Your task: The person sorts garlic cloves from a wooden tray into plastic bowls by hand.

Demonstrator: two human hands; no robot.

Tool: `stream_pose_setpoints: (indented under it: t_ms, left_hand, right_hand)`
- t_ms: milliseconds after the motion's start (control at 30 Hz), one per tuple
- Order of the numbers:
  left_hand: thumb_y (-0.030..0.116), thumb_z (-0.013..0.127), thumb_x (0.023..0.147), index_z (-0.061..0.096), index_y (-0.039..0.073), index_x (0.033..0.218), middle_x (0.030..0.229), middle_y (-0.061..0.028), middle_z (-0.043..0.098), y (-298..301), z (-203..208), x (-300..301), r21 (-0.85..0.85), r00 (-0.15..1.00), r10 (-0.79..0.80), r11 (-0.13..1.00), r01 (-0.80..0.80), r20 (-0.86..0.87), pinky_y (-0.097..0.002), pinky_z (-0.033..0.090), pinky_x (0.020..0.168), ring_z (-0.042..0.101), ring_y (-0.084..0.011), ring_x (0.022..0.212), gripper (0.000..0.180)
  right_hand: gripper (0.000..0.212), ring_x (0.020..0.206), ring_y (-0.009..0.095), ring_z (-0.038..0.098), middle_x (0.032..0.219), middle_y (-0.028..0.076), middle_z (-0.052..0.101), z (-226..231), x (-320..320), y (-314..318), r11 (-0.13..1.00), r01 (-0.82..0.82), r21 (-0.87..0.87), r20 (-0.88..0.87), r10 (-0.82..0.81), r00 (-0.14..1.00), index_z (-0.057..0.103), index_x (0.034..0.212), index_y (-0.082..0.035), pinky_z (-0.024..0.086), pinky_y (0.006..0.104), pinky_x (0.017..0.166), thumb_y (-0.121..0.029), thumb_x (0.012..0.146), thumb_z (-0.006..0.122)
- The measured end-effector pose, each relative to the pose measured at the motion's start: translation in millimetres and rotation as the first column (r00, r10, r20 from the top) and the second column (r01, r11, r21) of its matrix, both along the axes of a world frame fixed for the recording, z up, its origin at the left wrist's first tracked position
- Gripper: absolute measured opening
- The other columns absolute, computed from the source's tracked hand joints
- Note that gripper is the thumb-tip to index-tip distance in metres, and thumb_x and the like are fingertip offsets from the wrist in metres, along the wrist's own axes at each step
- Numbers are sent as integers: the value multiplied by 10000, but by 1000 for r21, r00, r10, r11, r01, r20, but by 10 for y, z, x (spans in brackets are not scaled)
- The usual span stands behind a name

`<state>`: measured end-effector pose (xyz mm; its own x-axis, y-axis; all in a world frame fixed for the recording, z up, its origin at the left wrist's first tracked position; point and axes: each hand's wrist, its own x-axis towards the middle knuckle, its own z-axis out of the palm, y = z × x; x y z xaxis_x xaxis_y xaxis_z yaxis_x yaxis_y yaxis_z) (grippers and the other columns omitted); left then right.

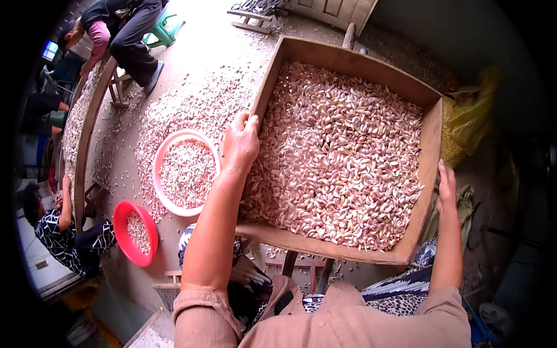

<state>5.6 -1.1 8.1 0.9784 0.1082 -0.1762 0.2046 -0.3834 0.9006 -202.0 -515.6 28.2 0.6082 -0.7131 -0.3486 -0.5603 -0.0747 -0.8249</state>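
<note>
Filling the centre of the view, a broad, shallow wooden box (430, 145) is held between both hands; whether it is also borne from below cannot be told. At the far left, a long counter (85, 145) with a raised rim is covered with cloves. Two of the people beside it are distinguished by dark trousers (a bending person (133, 40)) and by a black-and-white top (a seated person (55, 232)). To the box's right, a yellow bag (469, 124) is seen. On the floor to its left are placed a round white-pink basin (156, 174) and, nearer the counter, a smaller red basin (152, 235), both partly filled with cloves. A green stool (164, 33) is shown beyond. The box's left wall is gripped by the left hand (241, 142), its fingers curled over the rim. The right hand (447, 187) is laid against the right wall, its fingers extended; how far they are closed cannot be told. Smallest of all, pale pinkish garlic cloves (342, 156) are spread across the box's interior and strewn over the floor.
</note>
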Motion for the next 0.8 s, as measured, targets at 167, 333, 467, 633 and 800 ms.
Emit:
stream_pose_setpoints:
  t_ms: [167, 333, 467, 633, 800]
  left_hand:
    - [300, 566, 1024, 690, 37, 1144, 885, -156, 717, 41, -112, 36, 73, 999, -20, 997, 18, 30, -427, 502, 780, 674, -277, 830, 315]
    - [272, 569, 1025, 690, -16, 1122, 912, -155, 712, 65, -132, 32, 37, 998, -10, 999, 8, 59, -406, 503, 780, 665, -254, 829, 327]
    - [273, 576, 1019, 703, -17, 1118, 946, -175, 716, 38, -48, 25, 49, 1000, -13, 999, 13, 4, -417, 509, 798, 677, -271, 859, 332]
    - [315, 583, 1003, 706, 17, 1153, 986, -241, 716, 42, -236, 62, 142, 999, 18, 990, -24, 40, -479, 508, 867, 695, -381, 957, 356]
    - [310, 564, 998, 695, 9, 1105, 947, -251, 715, 106, -227, 29, 214, 993, -33, 975, 56, -112, -468, 513, 856, 696, -392, 944, 346]
  right_hand:
    - [686, 1408, 224, 499, 1558, 83, 507, -192, -211, 91, 863, -133, 488, 231, 19, 973, 413, 1578, -107, 400, 395, 1173, -551, 1066, 510]
    - [700, 1367, 232, 546, 1515, 91, 551, -281, -293, 169, 741, -179, 648, 218, 45, 975, 425, 1563, -64, 419, 402, 1175, -507, 1043, 579]
    - [650, 1252, 248, 633, 1404, 111, 631, -101, -207, 374, 706, -145, 693, 224, -19, 975, 491, 1503, -51, 496, 423, 1105, -440, 1007, 650]
    - [541, 1123, 291, 703, 1306, 156, 684, -27, -166, 393, 640, -67, 766, 166, -96, 981, 542, 1428, 4, 556, 444, 1037, -321, 1003, 622]
    - [425, 1056, 272, 723, 1175, 156, 728, 261, -235, 427, 635, -186, 750, 278, -46, 960, 624, 1301, 43, 600, 414, 930, -225, 972, 607]
